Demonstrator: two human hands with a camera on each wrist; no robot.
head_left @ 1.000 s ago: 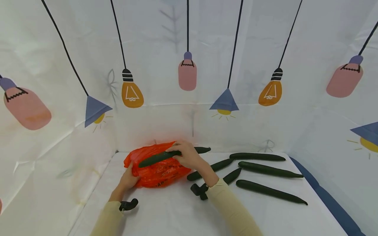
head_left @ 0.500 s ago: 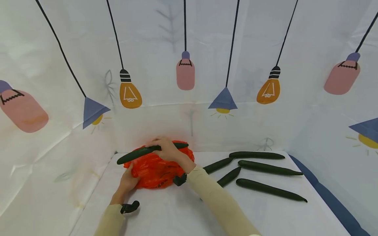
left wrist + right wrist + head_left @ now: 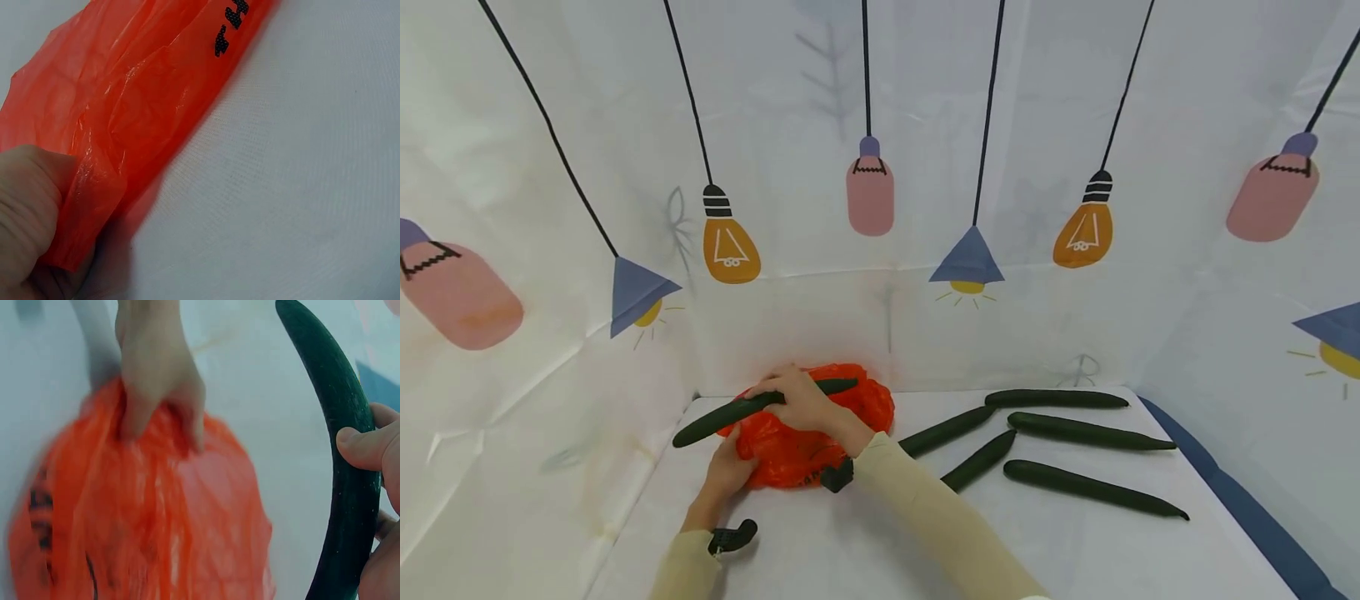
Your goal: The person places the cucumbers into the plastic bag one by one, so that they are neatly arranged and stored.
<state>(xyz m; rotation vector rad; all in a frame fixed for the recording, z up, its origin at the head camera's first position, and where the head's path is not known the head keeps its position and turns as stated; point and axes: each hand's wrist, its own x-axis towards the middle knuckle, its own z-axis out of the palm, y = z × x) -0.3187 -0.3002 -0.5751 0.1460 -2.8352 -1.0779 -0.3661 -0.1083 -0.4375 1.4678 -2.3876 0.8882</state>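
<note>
A long dark green cucumber (image 3: 722, 419) is held above the bag by my right hand (image 3: 801, 400), its fingers and thumb wrapped round the middle. In the right wrist view the thumb presses across that cucumber (image 3: 350, 506). The orange-red plastic bag (image 3: 797, 454) lies crumpled on the table, with black print on its side. My left hand (image 3: 730, 468) grips the bag's near-left edge; the left wrist view has the thin plastic (image 3: 94, 194) pinched between thumb and fingers (image 3: 31, 194). What the bag contains cannot be seen.
Several more cucumbers (image 3: 1082, 432) lie on the white table (image 3: 820, 550) to the right, two of them partly behind the right sleeve (image 3: 940, 533). A white sheet with printed lamps (image 3: 880, 317) hangs behind and at the sides. Blue fabric (image 3: 1247, 508) runs past the right edge.
My right hand has carried the cucumber leftward over the bag, then slightly lower. The left hand keeps its hold on the bag's edge.
</note>
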